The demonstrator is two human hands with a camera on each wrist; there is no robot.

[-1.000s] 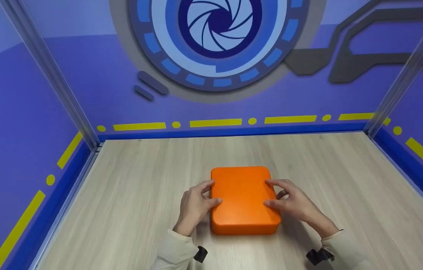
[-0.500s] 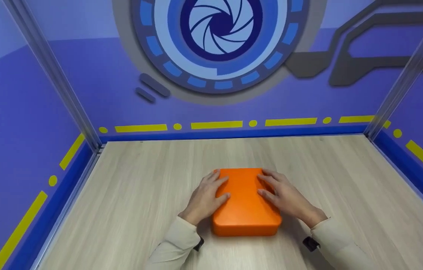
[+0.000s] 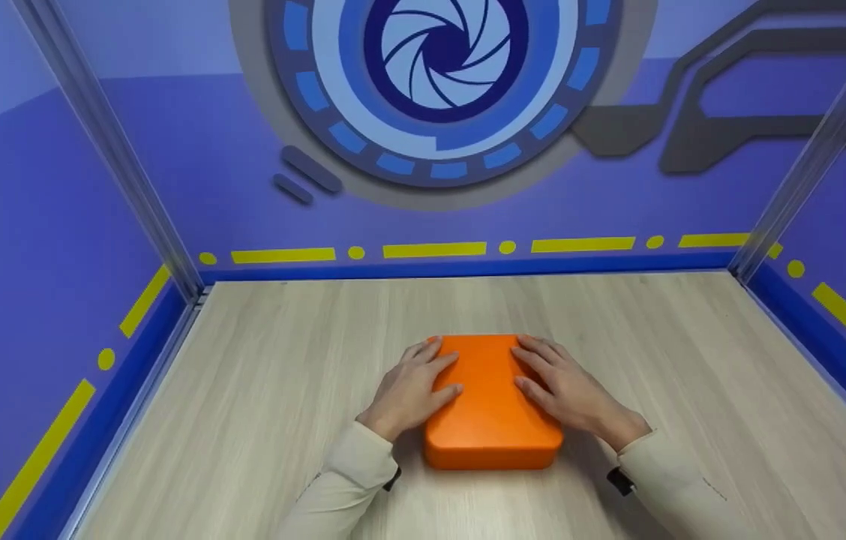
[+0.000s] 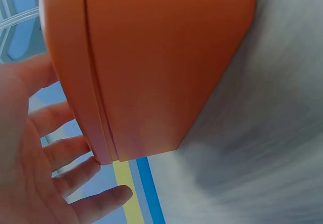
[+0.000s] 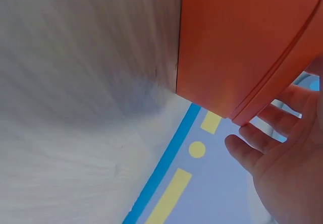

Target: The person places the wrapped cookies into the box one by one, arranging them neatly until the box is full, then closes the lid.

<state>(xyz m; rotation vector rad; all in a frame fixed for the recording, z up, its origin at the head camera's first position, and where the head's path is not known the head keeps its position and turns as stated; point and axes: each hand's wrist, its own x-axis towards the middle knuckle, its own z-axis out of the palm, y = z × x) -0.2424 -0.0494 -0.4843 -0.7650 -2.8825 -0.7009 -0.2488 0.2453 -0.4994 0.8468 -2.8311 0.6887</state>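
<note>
An orange rounded box (image 3: pixel 487 416) lies flat on the wooden table, its lid down over the body. In the left wrist view a seam runs along the box's side wall (image 4: pixel 146 77), just below the lid. My left hand (image 3: pixel 408 394) rests on the lid's left edge, fingers spread and pointing to the far corner. Opposite it, my right hand (image 3: pixel 577 394) lies over the right edge in much the same way. From below, the right wrist view shows the fingers (image 5: pixel 257 138) reaching over the lid's rim, with the little finger hanging free past the corner.
Light wood-grain table (image 3: pixel 280 375) surrounds the box on all sides. A blue printed back wall (image 3: pixel 438 225) and two side walls enclose the table, with metal posts (image 3: pixel 123 165) at the corners. Dark wrist devices (image 3: pixel 620 481) sit under the sleeves.
Both hands have gone from pinching the box's side edges to resting spread on its lid, farther towards its far corners. The box has stayed in place.
</note>
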